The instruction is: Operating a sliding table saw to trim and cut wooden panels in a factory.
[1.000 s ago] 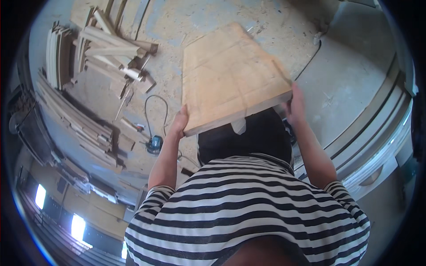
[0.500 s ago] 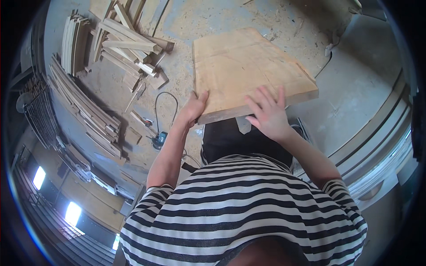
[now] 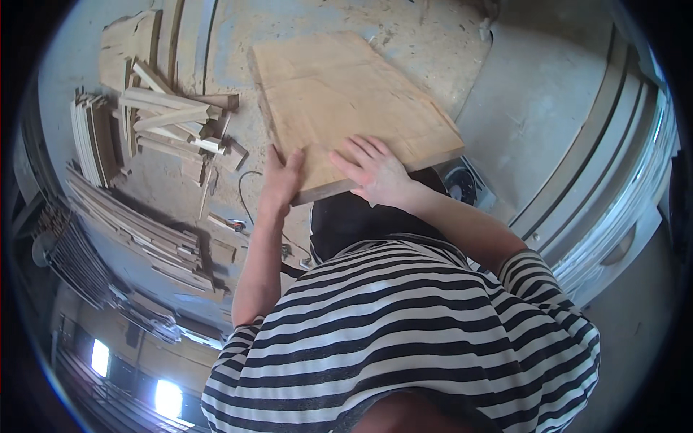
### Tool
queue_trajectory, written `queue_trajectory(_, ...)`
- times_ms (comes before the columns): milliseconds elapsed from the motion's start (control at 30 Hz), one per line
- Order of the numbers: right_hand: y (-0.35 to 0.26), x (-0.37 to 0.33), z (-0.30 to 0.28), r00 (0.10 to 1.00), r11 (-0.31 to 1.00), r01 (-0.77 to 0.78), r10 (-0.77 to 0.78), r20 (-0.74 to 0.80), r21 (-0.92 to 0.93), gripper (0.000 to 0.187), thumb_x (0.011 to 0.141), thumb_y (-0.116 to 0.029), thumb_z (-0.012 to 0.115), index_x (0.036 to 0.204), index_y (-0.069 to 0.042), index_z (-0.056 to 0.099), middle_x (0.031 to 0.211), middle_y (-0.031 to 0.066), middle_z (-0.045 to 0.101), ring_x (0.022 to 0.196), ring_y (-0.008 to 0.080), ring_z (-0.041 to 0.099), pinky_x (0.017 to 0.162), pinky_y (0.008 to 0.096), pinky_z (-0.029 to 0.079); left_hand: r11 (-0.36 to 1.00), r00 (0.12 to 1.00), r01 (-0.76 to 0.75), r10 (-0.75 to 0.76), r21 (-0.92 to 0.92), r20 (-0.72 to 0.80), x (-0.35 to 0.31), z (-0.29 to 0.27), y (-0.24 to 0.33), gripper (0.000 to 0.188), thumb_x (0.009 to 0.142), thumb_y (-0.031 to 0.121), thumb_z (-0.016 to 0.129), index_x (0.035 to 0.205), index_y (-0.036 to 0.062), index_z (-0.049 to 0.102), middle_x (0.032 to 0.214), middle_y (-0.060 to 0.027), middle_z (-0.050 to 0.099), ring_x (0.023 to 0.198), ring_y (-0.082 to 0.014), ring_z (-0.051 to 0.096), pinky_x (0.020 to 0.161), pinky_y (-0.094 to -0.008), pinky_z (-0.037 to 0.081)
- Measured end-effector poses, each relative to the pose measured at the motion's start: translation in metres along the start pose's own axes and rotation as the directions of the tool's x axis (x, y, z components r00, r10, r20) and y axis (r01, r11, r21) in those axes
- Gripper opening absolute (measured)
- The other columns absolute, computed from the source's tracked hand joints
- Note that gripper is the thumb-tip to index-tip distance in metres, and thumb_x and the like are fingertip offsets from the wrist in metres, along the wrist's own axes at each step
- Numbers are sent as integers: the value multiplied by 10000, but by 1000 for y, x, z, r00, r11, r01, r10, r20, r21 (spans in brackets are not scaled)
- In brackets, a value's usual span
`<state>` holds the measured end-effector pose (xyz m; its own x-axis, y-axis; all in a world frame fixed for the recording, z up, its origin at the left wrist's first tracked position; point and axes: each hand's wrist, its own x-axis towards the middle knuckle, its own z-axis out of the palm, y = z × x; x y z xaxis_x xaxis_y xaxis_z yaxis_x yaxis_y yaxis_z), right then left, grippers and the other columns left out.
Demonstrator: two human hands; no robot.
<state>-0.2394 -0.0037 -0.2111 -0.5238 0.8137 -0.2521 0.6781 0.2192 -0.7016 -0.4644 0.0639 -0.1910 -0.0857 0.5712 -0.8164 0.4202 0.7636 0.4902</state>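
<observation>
A thick, broad wooden slab (image 3: pixel 346 94) with one slanting edge on its right spreads out in front of me, its near edge close to my dark trousers. At its near left corner, my left hand (image 3: pixel 281 177) grips the edge, thumb on the top face and the other fingers partly hidden. My right hand (image 3: pixel 372 169) lies on the top face by the near edge, fingers stretched out and spread a little, the thumb side down near the rim.
Left of the slab lies a jumbled heap of wood offcuts (image 3: pixel 173 115). Stacked strips (image 3: pixel 90 141) and long boards (image 3: pixel 137 227) are farther left. A round dark tool (image 3: pixel 460 185) sits beyond my right forearm. Sawdust covers the floor (image 3: pixel 426 43).
My right hand has slid left across the slab, nearer my left hand, and lies flatter. The view has turned, so the slab and wood piles appear shifted left. My left hand keeps its corner.
</observation>
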Motion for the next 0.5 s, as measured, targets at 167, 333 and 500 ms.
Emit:
queue_trajectory(167,-6,18,-8,996,999,-16,19,-89,35,869,690,-269,815,1459,-136,434,1397,233,479,1336,379,438,1137,482,309,990,995,95,-93,-105,26,9,-17,30,539,962,210,592,1376,-92,421,1298,-191,571,1139,-223,579,960,-319,462)
queue_trajectory(333,-2,32,-22,991,1000,-4,7,-134,23,820,695,-283,811,1426,-139,470,1383,217,501,1296,368,483,1106,473,359,972,984,162,-147,-169,98,26,-36,32,463,999,284,545,1309,-59,527,1222,-147,621,1098,-208,600,918,-316,473)
queue_trajectory(500,3,51,-39,981,1000,5,-1,-195,22,789,689,-283,814,1397,-138,498,1372,188,521,1265,357,513,1076,465,400,948,984,128,-85,-291,157,34,-48,55,427,1019,282,517,1287,-49,539,1195,-133,626,1068,-211,616,922,-334,481)
